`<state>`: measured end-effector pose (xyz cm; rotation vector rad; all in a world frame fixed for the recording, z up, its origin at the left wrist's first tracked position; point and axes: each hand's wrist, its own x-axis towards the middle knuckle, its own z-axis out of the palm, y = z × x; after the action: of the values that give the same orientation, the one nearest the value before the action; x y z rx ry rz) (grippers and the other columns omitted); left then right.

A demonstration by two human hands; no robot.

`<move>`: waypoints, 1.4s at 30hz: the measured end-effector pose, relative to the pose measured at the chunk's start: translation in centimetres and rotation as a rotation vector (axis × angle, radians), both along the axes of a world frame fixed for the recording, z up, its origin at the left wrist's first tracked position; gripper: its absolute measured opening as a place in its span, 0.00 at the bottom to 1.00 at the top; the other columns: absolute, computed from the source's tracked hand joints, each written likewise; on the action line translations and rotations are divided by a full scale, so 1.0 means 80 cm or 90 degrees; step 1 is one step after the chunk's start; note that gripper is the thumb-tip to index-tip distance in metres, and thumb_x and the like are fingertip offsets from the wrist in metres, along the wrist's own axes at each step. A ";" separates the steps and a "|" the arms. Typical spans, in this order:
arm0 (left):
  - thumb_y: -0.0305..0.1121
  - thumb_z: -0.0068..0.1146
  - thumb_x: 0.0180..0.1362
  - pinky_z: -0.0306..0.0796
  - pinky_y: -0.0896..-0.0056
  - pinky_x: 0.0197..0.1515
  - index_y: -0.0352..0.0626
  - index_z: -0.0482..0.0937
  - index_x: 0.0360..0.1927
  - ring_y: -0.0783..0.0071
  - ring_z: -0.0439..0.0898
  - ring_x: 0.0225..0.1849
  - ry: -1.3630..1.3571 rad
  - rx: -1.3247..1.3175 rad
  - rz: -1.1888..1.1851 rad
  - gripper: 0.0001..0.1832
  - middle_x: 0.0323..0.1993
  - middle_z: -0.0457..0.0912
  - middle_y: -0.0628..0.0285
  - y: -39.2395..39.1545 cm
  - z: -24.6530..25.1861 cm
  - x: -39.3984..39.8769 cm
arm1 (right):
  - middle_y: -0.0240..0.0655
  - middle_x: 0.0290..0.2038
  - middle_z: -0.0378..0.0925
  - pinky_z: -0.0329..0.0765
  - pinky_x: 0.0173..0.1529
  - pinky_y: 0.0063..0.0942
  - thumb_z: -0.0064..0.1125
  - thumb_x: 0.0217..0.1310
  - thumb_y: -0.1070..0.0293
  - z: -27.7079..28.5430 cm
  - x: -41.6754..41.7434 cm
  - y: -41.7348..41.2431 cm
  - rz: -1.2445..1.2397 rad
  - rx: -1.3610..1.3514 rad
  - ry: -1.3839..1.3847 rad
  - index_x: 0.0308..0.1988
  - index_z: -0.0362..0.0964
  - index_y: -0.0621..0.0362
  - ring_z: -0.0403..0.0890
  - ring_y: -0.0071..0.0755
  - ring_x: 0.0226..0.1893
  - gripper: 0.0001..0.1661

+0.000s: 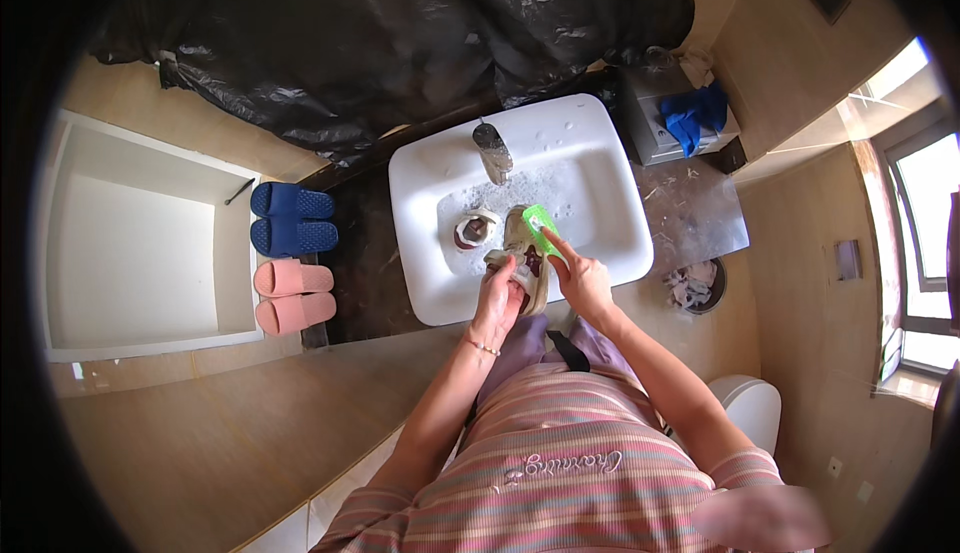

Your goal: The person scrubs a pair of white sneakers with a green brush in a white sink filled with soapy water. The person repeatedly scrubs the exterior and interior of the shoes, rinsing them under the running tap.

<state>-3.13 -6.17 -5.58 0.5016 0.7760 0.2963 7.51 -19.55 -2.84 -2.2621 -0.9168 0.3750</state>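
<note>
My left hand (pixel 500 295) grips a light-coloured shoe (pixel 534 298) with a dark red patch, over the near part of a white washbasin (pixel 628 215). In my right hand (pixel 583 277) is a bright green scrubbing brush (pixel 541 227), which lies against the toe side of the shoe; my index finger presses on its back. The brush's bristles are hidden. Left of the held shoe, a second white and dark red shoe (pixel 475 229) rests in the basin among suds (pixel 517 187). The metal faucet (pixel 493 152) stands at the basin's far side.
Blue slippers (pixel 294 238) and pink slippers (pixel 294 298) lie left of the basin. A blue cloth (pixel 694 119) hangs over a grey box (pixel 650 125) at the back right. A bin (pixel 718 289) stands lower right, near a toilet (pixel 754 410). Black plastic sheeting (pixel 337 35) covers the wall ahead.
</note>
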 end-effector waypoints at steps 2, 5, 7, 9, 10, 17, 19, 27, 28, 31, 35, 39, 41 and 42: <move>0.34 0.51 0.68 0.74 0.64 0.55 0.39 0.74 0.53 0.68 0.80 0.49 -0.012 -0.017 0.013 0.13 0.48 0.80 0.60 0.003 0.005 0.000 | 0.49 0.19 0.76 0.75 0.25 0.49 0.54 0.68 0.60 0.015 -0.007 0.000 0.007 0.005 0.017 0.67 0.60 0.32 0.79 0.58 0.20 0.30; 0.34 0.49 0.69 0.73 0.64 0.55 0.38 0.73 0.53 0.69 0.79 0.50 -0.025 0.005 0.046 0.14 0.49 0.80 0.59 0.017 -0.005 -0.001 | 0.46 0.19 0.77 0.76 0.24 0.48 0.53 0.68 0.58 0.008 -0.037 -0.015 0.088 0.110 -0.088 0.69 0.57 0.29 0.80 0.54 0.19 0.32; 0.32 0.51 0.68 0.73 0.66 0.55 0.38 0.73 0.53 0.70 0.79 0.49 -0.029 0.001 0.046 0.13 0.48 0.80 0.60 0.008 0.022 0.000 | 0.46 0.19 0.77 0.76 0.25 0.49 0.52 0.68 0.59 0.021 -0.020 -0.011 0.076 0.023 -0.017 0.68 0.57 0.30 0.80 0.54 0.19 0.31; 0.32 0.54 0.67 0.73 0.68 0.54 0.39 0.73 0.52 0.71 0.79 0.49 -0.029 -0.015 0.042 0.13 0.48 0.80 0.60 0.007 0.016 -0.001 | 0.47 0.20 0.78 0.76 0.25 0.49 0.52 0.68 0.59 0.022 0.003 0.005 0.037 0.004 -0.012 0.68 0.58 0.30 0.80 0.55 0.20 0.31; 0.32 0.55 0.66 0.73 0.69 0.54 0.40 0.73 0.52 0.71 0.79 0.49 -0.031 -0.027 0.035 0.14 0.49 0.80 0.61 0.004 0.017 -0.001 | 0.50 0.19 0.76 0.75 0.25 0.51 0.52 0.69 0.62 0.024 0.012 0.013 0.014 0.022 -0.004 0.68 0.58 0.32 0.78 0.60 0.20 0.30; 0.36 0.48 0.70 0.74 0.67 0.54 0.38 0.74 0.53 0.71 0.80 0.49 -0.061 -0.001 0.028 0.15 0.49 0.81 0.60 0.031 0.015 0.002 | 0.48 0.18 0.75 0.75 0.25 0.48 0.56 0.66 0.63 0.030 -0.030 -0.003 0.119 0.235 -0.115 0.67 0.60 0.33 0.78 0.58 0.19 0.32; 0.35 0.50 0.69 0.74 0.68 0.55 0.38 0.75 0.52 0.71 0.80 0.49 -0.042 -0.023 0.082 0.14 0.48 0.81 0.60 0.019 0.042 0.010 | 0.47 0.17 0.74 0.74 0.25 0.47 0.56 0.66 0.65 0.040 -0.012 0.000 0.074 0.111 0.011 0.66 0.62 0.34 0.78 0.56 0.19 0.31; 0.34 0.48 0.70 0.76 0.70 0.53 0.38 0.75 0.52 0.72 0.81 0.48 -0.097 -0.015 0.053 0.14 0.47 0.82 0.61 0.024 0.043 0.015 | 0.48 0.16 0.73 0.74 0.25 0.46 0.58 0.65 0.65 0.058 -0.022 0.001 0.113 0.209 -0.039 0.67 0.61 0.32 0.78 0.55 0.18 0.34; 0.34 0.48 0.70 0.76 0.69 0.53 0.37 0.74 0.53 0.71 0.81 0.48 -0.088 -0.029 0.084 0.14 0.48 0.82 0.60 0.023 0.044 0.017 | 0.48 0.16 0.73 0.74 0.24 0.46 0.58 0.65 0.65 0.058 -0.020 -0.002 0.103 0.170 -0.003 0.67 0.61 0.32 0.78 0.56 0.19 0.33; 0.33 0.48 0.69 0.76 0.69 0.53 0.38 0.74 0.53 0.71 0.81 0.47 -0.066 -0.054 0.084 0.13 0.48 0.82 0.59 0.018 0.057 0.017 | 0.47 0.17 0.75 0.75 0.24 0.47 0.55 0.67 0.61 0.047 0.008 0.007 0.025 0.109 -0.007 0.67 0.60 0.31 0.78 0.55 0.18 0.30; 0.34 0.48 0.70 0.77 0.71 0.52 0.38 0.74 0.52 0.71 0.81 0.47 -0.119 -0.128 0.054 0.13 0.48 0.82 0.58 0.032 0.024 0.002 | 0.49 0.16 0.72 0.73 0.24 0.47 0.55 0.66 0.65 0.067 0.014 0.012 0.018 0.129 0.048 0.66 0.63 0.35 0.77 0.56 0.18 0.30; 0.31 0.45 0.70 0.75 0.67 0.56 0.35 0.73 0.54 0.69 0.80 0.50 -0.193 -0.024 0.000 0.14 0.49 0.81 0.58 0.040 0.035 0.017 | 0.47 0.19 0.76 0.75 0.25 0.47 0.59 0.63 0.66 0.062 -0.025 -0.004 0.143 0.189 -0.032 0.67 0.61 0.32 0.79 0.54 0.20 0.35; 0.33 0.47 0.70 0.77 0.67 0.53 0.37 0.75 0.52 0.70 0.81 0.48 -0.059 -0.071 0.112 0.13 0.47 0.82 0.59 0.030 0.049 0.025 | 0.46 0.17 0.74 0.74 0.23 0.47 0.56 0.66 0.64 0.056 0.000 0.000 0.075 0.101 0.007 0.67 0.61 0.34 0.78 0.55 0.18 0.32; 0.34 0.48 0.70 0.77 0.68 0.52 0.38 0.75 0.51 0.70 0.81 0.47 -0.066 -0.071 0.106 0.13 0.47 0.82 0.59 0.026 0.053 0.025 | 0.47 0.16 0.73 0.73 0.23 0.47 0.56 0.66 0.64 0.056 0.014 0.005 0.040 0.090 0.012 0.67 0.61 0.34 0.77 0.55 0.18 0.31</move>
<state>-1.13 -4.08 -1.30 0.3153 0.7296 0.4279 8.66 -19.13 1.64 -2.1016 -0.9755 0.3472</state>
